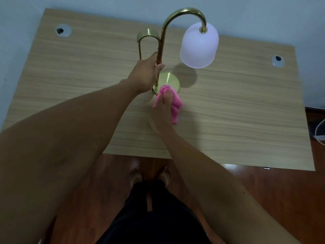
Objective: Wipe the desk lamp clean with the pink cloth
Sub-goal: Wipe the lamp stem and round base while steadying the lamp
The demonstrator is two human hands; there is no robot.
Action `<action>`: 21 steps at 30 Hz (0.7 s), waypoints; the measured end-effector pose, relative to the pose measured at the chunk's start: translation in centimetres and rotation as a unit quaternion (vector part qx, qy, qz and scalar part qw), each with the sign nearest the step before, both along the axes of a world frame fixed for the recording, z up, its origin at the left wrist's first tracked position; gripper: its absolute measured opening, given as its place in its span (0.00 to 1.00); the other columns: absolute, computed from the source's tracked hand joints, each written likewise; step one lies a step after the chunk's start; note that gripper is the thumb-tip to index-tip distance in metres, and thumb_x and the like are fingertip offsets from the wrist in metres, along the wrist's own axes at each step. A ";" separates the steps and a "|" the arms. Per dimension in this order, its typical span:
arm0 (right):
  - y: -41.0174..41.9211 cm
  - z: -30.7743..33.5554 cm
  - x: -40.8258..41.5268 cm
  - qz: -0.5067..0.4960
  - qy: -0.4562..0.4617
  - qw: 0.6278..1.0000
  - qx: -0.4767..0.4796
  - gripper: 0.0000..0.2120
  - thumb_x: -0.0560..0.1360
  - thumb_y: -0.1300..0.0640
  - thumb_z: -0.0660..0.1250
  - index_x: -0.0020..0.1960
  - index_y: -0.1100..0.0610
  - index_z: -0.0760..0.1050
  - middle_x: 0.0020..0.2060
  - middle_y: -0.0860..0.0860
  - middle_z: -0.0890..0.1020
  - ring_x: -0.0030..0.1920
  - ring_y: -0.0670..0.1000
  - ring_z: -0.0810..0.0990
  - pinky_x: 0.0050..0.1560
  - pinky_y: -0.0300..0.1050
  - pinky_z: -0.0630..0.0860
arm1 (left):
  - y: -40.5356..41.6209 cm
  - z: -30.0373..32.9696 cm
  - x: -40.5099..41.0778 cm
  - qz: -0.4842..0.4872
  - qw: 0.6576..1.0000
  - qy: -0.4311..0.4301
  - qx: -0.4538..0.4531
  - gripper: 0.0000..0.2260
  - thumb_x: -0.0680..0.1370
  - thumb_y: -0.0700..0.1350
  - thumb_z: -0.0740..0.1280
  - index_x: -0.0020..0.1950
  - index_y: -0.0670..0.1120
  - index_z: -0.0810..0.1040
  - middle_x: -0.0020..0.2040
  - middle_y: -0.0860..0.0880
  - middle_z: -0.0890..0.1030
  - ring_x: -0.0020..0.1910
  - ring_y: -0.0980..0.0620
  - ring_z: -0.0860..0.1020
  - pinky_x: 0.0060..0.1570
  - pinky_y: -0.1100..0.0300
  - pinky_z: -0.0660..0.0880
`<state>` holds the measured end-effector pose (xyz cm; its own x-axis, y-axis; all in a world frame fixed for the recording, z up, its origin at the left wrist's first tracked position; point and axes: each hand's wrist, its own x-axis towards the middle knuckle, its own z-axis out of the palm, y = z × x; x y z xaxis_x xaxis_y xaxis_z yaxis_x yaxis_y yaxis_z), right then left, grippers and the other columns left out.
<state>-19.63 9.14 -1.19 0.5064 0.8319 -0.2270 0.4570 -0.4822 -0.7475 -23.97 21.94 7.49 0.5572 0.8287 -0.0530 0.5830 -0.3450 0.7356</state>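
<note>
A brass desk lamp stands upright in the middle of the wooden desk, with a curved stem, a second brass hoop behind it and a round base. Its white frosted shade hangs to the right. My left hand is wrapped around the lower stem. My right hand holds the bunched pink cloth and presses it onto the front edge of the base. The cloth covers part of the base.
Two round cable holes sit in the desk, one at the back left and one at the right. A pale wall runs behind the desk. The desk's front edge is near my bare feet on the reddish wood floor.
</note>
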 end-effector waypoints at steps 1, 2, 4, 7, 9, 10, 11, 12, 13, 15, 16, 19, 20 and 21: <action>-0.2 -0.4 -0.1 0.037 -0.001 0.999 0.005 0.28 0.82 0.67 0.59 0.81 0.64 0.59 0.81 0.59 0.57 0.80 0.60 0.58 0.79 0.55 0.61 | 0.1 0.0 0.0 -0.001 1.000 -0.001 -0.002 0.10 0.83 0.52 0.59 0.56 0.47 0.73 0.46 0.43 0.82 0.45 0.44 0.82 0.51 0.43 0.80; -0.2 -0.9 -0.1 0.083 -0.015 0.996 0.013 0.27 0.82 0.67 0.59 0.80 0.65 0.60 0.81 0.60 0.58 0.80 0.61 0.59 0.80 0.54 0.61 | 0.1 0.0 0.0 -0.001 1.000 -0.001 -0.004 0.10 0.83 0.52 0.59 0.56 0.47 0.73 0.46 0.43 0.82 0.45 0.44 0.82 0.51 0.43 0.81; 0.0 -0.8 0.5 0.159 -0.080 0.983 0.037 0.25 0.82 0.68 0.60 0.79 0.64 0.64 0.79 0.61 0.63 0.77 0.62 0.65 0.77 0.52 0.66 | 0.2 0.0 -0.1 0.000 1.000 -0.001 -0.004 0.10 0.83 0.53 0.59 0.57 0.48 0.73 0.46 0.44 0.83 0.45 0.44 0.82 0.51 0.43 0.81; 0.4 -1.7 2.5 0.175 -0.232 0.945 0.148 0.17 0.85 0.64 0.58 0.72 0.60 0.74 0.67 0.59 0.78 0.61 0.58 0.82 0.60 0.55 0.82 | 0.2 -0.2 -0.1 -0.004 1.000 0.001 0.006 0.10 0.83 0.53 0.59 0.57 0.47 0.73 0.45 0.45 0.82 0.44 0.45 0.82 0.51 0.44 0.80; 0.6 -3.4 4.4 0.272 -0.351 0.881 0.165 0.19 0.82 0.62 0.61 0.71 0.59 0.78 0.71 0.59 0.78 0.71 0.62 0.76 0.72 0.63 0.73 | 0.1 -0.3 -0.1 -0.006 1.000 -0.003 0.008 0.11 0.83 0.52 0.59 0.58 0.47 0.73 0.45 0.45 0.82 0.44 0.44 0.81 0.51 0.45 0.80; 0.9 -4.0 5.1 0.317 -0.382 0.853 0.162 0.19 0.81 0.61 0.63 0.70 0.59 0.78 0.72 0.59 0.77 0.74 0.63 0.73 0.74 0.64 0.69 | 0.2 -0.3 -0.1 -0.007 1.000 -0.005 0.008 0.11 0.83 0.52 0.59 0.58 0.47 0.74 0.46 0.45 0.82 0.44 0.44 0.81 0.51 0.45 0.80; 1.1 -4.2 5.7 0.348 -0.403 0.832 0.157 0.19 0.81 0.60 0.63 0.70 0.60 0.78 0.72 0.59 0.77 0.75 0.63 0.73 0.74 0.63 0.68 | 0.2 -0.3 -0.1 -0.009 1.000 -0.006 0.008 0.11 0.83 0.52 0.59 0.59 0.47 0.73 0.46 0.46 0.82 0.44 0.44 0.81 0.52 0.45 0.80; 1.1 -4.1 6.1 0.367 -0.417 0.817 0.155 0.18 0.81 0.60 0.63 0.69 0.61 0.79 0.71 0.59 0.78 0.73 0.63 0.74 0.74 0.62 0.70 | 0.2 -0.3 -0.1 -0.009 1.000 -0.006 0.008 0.11 0.83 0.52 0.59 0.59 0.46 0.74 0.46 0.46 0.81 0.45 0.45 0.81 0.52 0.46 0.80; 1.0 -3.8 6.5 0.378 -0.423 0.810 0.147 0.18 0.80 0.61 0.62 0.67 0.62 0.80 0.69 0.59 0.79 0.71 0.62 0.76 0.74 0.62 0.71 | 0.2 -0.2 -0.1 -0.009 1.000 -0.007 0.007 0.11 0.83 0.52 0.59 0.60 0.46 0.73 0.46 0.46 0.81 0.45 0.45 0.81 0.52 0.46 0.80; 0.1 -3.0 7.8 0.398 -0.434 0.796 0.140 0.19 0.78 0.61 0.61 0.65 0.62 0.82 0.66 0.59 0.82 0.68 0.62 0.79 0.76 0.60 0.68 | 0.2 -0.2 -0.1 -0.012 1.000 -0.006 0.004 0.12 0.84 0.51 0.59 0.62 0.46 0.73 0.47 0.46 0.81 0.45 0.45 0.81 0.52 0.46 0.80; -0.3 -2.8 8.5 0.395 -0.450 0.787 0.147 0.20 0.78 0.61 0.60 0.66 0.62 0.82 0.67 0.59 0.81 0.68 0.62 0.79 0.78 0.56 0.64 | 0.2 -0.2 -0.1 -0.015 1.000 -0.005 0.005 0.12 0.84 0.51 0.59 0.62 0.46 0.73 0.47 0.46 0.81 0.45 0.45 0.81 0.52 0.46 0.80; -1.6 -3.2 10.8 0.388 -0.495 0.760 0.165 0.22 0.78 0.61 0.58 0.69 0.63 0.78 0.70 0.59 0.79 0.72 0.61 0.75 0.83 0.49 0.52 | 0.3 -0.2 -0.1 -0.021 1.000 -0.009 0.008 0.08 0.84 0.51 0.59 0.58 0.48 0.72 0.45 0.45 0.82 0.44 0.45 0.81 0.50 0.47 0.80; -1.9 -3.4 11.7 0.389 -0.488 0.761 0.176 0.23 0.78 0.62 0.57 0.69 0.63 0.78 0.70 0.59 0.79 0.71 0.60 0.76 0.82 0.49 0.55 | 0.3 -0.2 -0.1 -0.023 1.000 -0.008 0.007 0.07 0.84 0.51 0.59 0.56 0.50 0.71 0.45 0.46 0.81 0.44 0.45 0.81 0.49 0.48 0.80; -1.9 -3.5 12.5 0.370 -0.475 0.776 0.186 0.23 0.78 0.63 0.56 0.69 0.62 0.79 0.68 0.58 0.80 0.68 0.58 0.79 0.79 0.51 0.63 | 0.3 -0.2 -0.1 -0.024 1.000 -0.007 0.006 0.05 0.84 0.51 0.59 0.55 0.51 0.70 0.44 0.46 0.81 0.43 0.46 0.81 0.48 0.49 0.79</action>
